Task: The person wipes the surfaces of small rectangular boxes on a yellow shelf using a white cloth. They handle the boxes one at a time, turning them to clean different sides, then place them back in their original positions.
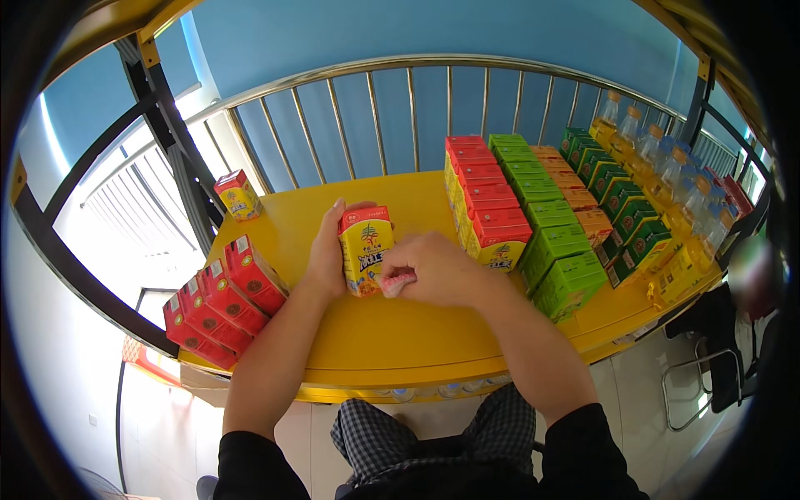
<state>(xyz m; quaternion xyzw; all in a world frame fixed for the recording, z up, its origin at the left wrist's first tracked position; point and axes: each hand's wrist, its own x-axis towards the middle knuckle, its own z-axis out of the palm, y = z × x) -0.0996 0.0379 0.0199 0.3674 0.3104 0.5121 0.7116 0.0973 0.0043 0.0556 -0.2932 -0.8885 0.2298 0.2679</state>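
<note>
My left hand (329, 253) is closed around the side of a yellow drink carton with a red top (366, 240), which it holds upright over the middle of the yellow shelf (400, 340). A crumpled pinkish-white cloth (398, 284) is bunched in my right hand (431, 265), close against the carton's lower right front. Nearest to my right forearm stand a row of red-topped yellow cartons (500, 231) and a row of green cartons (565, 281). By my left forearm is a row of red cartons (228, 306).
One more red-and-yellow carton (239, 197) stands at the shelf's back left corner. Orange cartons (579, 201), dark green cartons (631, 234) and bottles of yellow drink (672, 175) fill the right end. Behind runs a metal railing (409, 119). A person (744, 325) is at the far right.
</note>
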